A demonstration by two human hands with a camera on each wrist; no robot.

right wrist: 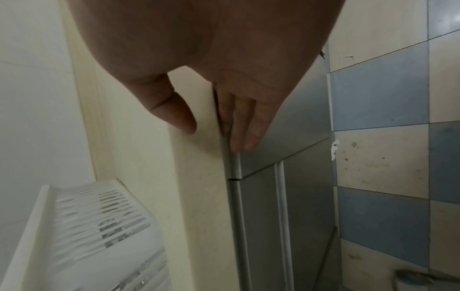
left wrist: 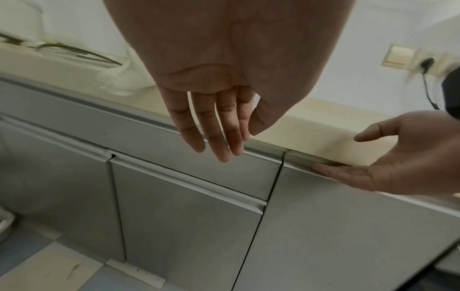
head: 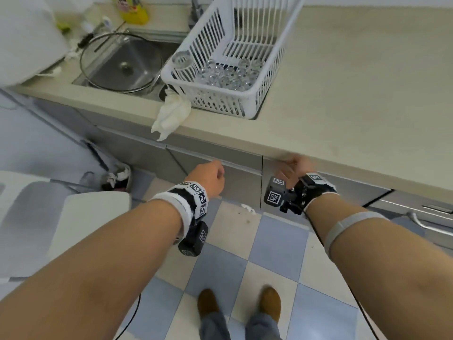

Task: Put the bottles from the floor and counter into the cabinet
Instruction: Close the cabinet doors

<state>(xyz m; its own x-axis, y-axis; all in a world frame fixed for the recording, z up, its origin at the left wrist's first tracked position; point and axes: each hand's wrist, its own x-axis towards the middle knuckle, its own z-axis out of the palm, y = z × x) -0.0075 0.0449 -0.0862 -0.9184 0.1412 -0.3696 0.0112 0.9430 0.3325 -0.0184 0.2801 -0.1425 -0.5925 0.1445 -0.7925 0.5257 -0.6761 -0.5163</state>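
Grey cabinet doors (head: pixel 235 175), beige counter (head: pixel 343 94), white slatted basket (head: pixel 220 101), blue-and-cream checkered floor tiles (head: pixel 277 244), yellow bottle (head: pixel 133 9)

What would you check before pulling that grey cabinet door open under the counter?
1. Right hand fingers at the top edge of the cabinet door: ok, straight fingers lie along it.
2. Firm hold on the edge: cannot tell.
3. Left hand out of the way: ok, open, holding nothing.
4. Floor before the door free of bottles: ok in what shows.
5. Feet back from the door: ok.
6. Bottles to store in view: not ok, only a yellow bottle behind the sink.
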